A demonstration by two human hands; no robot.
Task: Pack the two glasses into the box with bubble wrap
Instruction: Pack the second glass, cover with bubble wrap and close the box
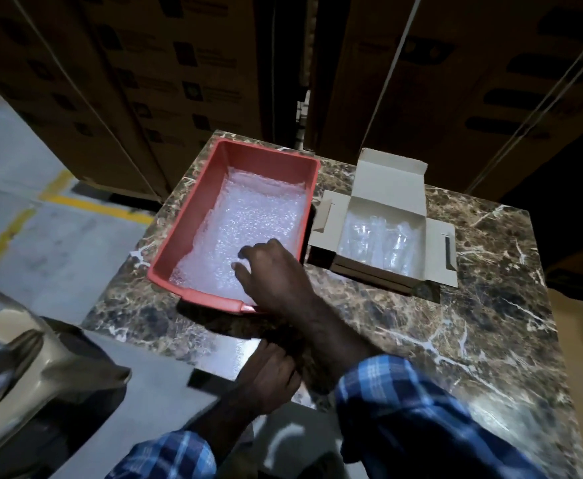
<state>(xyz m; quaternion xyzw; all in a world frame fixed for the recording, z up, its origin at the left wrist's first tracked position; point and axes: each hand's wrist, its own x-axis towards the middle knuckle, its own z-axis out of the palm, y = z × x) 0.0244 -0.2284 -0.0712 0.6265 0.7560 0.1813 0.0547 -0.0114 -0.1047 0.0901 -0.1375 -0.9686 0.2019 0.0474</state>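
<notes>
An open cardboard box (380, 188) lies on the marble table at the right, its flaps spread out. Clear wrapped glasses (383, 242) lie inside it, their outlines blurred. To its left stands a red plastic tray (193, 202) lined with bubble wrap (248, 219). My right hand (273, 271) reaches into the tray's near right corner, fingers spread on the bubble wrap. My left hand (269, 375) rests at the table's near edge with fingers loosely curled, holding nothing that I can see.
The marble table (438, 323) has bare surface in front of and right of the box. Stacked cardboard cartons (179, 63) stand close behind it. A shiny metal object (24, 357) sits low at the left above a grey floor with yellow lines.
</notes>
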